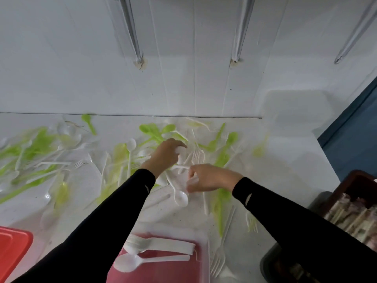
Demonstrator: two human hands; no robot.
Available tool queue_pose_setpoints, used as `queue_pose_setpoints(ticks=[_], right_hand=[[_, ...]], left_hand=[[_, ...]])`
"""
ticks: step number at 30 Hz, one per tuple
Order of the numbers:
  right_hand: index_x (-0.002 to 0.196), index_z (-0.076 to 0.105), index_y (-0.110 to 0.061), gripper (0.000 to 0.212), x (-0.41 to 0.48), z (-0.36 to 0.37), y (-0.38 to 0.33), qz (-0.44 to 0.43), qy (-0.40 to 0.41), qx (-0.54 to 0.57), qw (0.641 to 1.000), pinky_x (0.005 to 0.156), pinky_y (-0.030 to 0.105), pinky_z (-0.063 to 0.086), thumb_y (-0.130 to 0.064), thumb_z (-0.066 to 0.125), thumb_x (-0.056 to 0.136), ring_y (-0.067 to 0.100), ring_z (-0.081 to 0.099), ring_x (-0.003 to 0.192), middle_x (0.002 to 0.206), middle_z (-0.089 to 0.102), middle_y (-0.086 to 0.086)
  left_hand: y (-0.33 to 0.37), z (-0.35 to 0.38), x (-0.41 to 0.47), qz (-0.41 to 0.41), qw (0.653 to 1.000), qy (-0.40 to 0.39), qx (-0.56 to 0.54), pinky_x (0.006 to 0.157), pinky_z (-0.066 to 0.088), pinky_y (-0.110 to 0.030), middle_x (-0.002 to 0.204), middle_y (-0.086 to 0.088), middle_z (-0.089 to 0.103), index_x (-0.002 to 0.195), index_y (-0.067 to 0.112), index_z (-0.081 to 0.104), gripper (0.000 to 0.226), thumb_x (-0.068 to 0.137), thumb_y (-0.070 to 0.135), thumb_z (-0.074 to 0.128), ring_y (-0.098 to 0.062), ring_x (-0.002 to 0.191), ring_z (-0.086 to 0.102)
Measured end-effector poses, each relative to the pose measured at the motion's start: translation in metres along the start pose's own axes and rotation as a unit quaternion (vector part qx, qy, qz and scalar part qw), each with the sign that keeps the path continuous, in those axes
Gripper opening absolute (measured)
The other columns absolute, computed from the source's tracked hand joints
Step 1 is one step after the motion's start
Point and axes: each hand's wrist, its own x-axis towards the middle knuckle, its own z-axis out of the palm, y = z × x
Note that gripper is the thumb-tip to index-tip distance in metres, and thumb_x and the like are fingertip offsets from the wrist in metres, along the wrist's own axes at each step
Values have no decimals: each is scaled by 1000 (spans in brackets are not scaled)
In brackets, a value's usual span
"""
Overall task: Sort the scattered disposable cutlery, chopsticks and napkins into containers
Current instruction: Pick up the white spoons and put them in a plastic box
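1. Amid the scattered cutlery, a white spoon is gripped by the left hand; a white handle is pinched by the right hand.
2. Tangled neighbours could be dragged along and missorted into the near container.

Counter closed along the back by the wall; no passage there. Left and middle: green and white cutlery lies thick and overlapping, with little bare top between pieces. Two sleeved forearms slant in from the near edge to mid-heap. The left hand is curled over a white piece; the right hand is just beside it, grip blurred. Near edge: clear container at centre, red plastic item in the left corner, bare strip between them under the left forearm. Loose forks lie just right of the container. Far right: dark tray blocks the corner. Between tray and heap, bare counter runs open to the wall.
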Motion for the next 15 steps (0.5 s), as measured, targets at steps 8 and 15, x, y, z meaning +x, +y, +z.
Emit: queue_pose_setpoints(ticks=[8, 15], right_hand=[[55, 50, -14, 41, 9, 16, 6, 13, -17, -20, 1000, 53, 23, 36, -39, 69, 81, 13, 52, 55, 57, 55, -3], [92, 63, -9, 15, -1, -27, 33, 58, 131, 71, 987, 58, 25, 38, -18, 69, 82, 19, 56, 77, 85, 58, 3]], left_hand=[[-8, 4, 0, 209, 950, -24, 233, 68, 43, -33, 125, 5, 60, 122, 20, 62, 57, 77, -14, 52, -25, 101, 53], [-2, 1, 9, 302, 938, 85, 148, 74, 51, -38, 96, -6, 67, 100, 11, 68, 23, 78, 7, 66, -30, 85, 58]])
